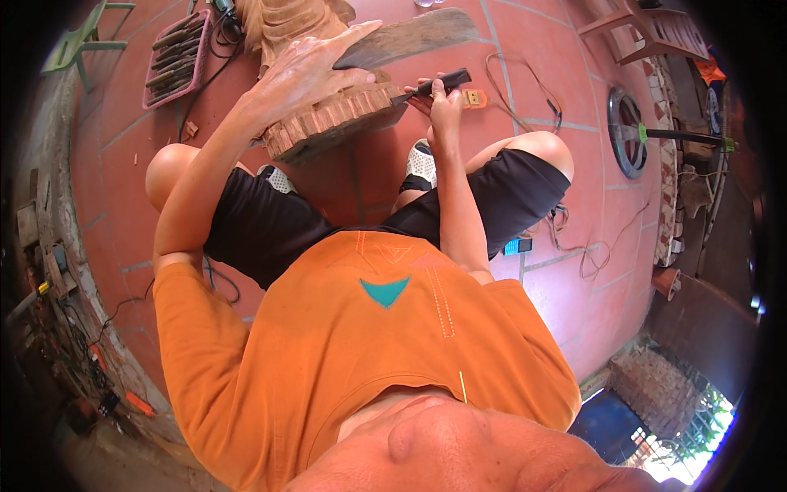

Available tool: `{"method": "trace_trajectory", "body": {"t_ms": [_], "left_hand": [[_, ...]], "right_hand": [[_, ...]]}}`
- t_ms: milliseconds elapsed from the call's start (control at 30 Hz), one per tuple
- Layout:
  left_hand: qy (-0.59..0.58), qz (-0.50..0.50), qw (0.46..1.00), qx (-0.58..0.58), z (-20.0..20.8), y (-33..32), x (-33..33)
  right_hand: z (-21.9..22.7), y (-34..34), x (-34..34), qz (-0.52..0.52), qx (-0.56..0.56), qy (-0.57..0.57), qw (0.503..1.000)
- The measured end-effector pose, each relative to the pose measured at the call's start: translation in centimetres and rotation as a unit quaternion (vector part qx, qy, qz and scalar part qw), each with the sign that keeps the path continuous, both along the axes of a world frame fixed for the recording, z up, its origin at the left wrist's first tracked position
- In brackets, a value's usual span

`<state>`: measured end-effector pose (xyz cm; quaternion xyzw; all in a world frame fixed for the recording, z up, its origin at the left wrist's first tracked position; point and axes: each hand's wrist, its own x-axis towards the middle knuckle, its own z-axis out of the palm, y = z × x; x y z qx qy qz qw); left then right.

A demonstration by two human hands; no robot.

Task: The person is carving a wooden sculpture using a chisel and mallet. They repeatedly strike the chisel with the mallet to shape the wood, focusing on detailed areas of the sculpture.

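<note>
A carved block of brown wood [328, 123] with a grooved, rough-cut edge stands in front of my crossed legs, its upper part shaped in flowing folds. Across it lies my left hand [310, 72], fingers spread and pressed on the wood. A flat, weathered piece of wood [418, 39] extends right from between its thumb and forefinger; whether it joins the carving I cannot tell. Pinched in my right hand [444, 107] is a pen-like tool [447, 81] with a thick black handle. The tool's thin dark tip meets or nearly meets the block's right edge.
A pink basket [202, 61] of chisel-like tools sits back left, beside a power tool [225, 8]. An orange socket block [475, 99] and looped cord [537, 70] lie on the red tiles right of my hand. Farther right are a dark wheel [627, 131] and a chair [656, 33].
</note>
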<state>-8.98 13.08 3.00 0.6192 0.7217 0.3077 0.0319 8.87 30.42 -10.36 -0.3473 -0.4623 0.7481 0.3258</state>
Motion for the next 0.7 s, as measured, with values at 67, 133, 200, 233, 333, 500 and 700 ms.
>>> {"method": "trace_trajectory", "body": {"t_ms": [67,133,200,233,333,500,700], "left_hand": [[-0.002,-0.001,1.0,0.003,0.0,-0.1,0.0],[-0.008,-0.003,1.0,-0.012,0.2,-0.1,0.1],[0.002,-0.005,1.0,0.008,0.2,-0.1,0.4],[0.008,-0.007,1.0,0.019,0.2,-0.1,0.5],[-0.041,-0.005,0.999,-0.035,0.9,-0.1,0.7],[-0.018,-0.001,1.0,-0.008,0.9,0.0,0.8],[-0.023,-0.026,0.998,0.057,1.7,0.3,1.5]], "right_hand": [[0.2,-0.4,-0.2,0.005,0.054,0.017,0.998],[0.4,-0.6,-0.5,0.011,0.109,0.012,0.994],[0.4,-0.9,-0.6,0.013,0.134,0.013,0.991],[0.4,-0.9,-0.7,0.012,0.133,0.018,0.991],[0.4,-1.2,-0.9,0.017,0.133,0.01,0.991],[0.8,-2.1,-1.2,0.016,0.184,-0.013,0.983],[0.5,-2.8,-1.6,0.007,0.262,-0.042,0.964]]}}
